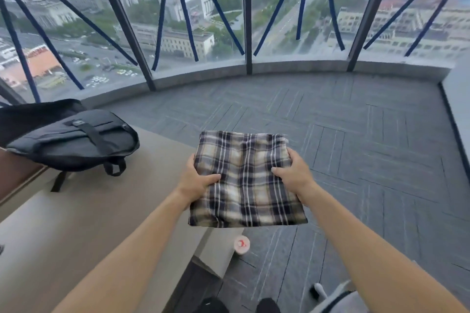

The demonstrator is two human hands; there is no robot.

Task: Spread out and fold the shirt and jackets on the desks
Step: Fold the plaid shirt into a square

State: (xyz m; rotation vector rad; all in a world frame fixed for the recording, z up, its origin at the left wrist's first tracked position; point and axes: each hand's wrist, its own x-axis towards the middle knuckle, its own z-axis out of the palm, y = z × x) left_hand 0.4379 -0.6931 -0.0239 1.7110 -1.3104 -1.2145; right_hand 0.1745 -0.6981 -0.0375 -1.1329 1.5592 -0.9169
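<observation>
The folded plaid shirt (244, 180) is held flat in the air at the worktop's (76, 223) right edge, mostly over the carpeted floor (356, 147). The left grip (197, 178) clasps its left side and the right grip (292, 173) its right side (thumbs on top, fingers hidden beneath). A black backpack (73, 140) lies at the worktop's far left; a small cup (241, 244) stands on the floor below.

Fingers (190, 161) of left hand (195, 181) and right hand (293, 173) mostly under plaid shirt (245, 193); backpack (68, 140) beyond left edge.

Soft plaid cloth shirt (245, 180); matt desk (89, 216).
</observation>
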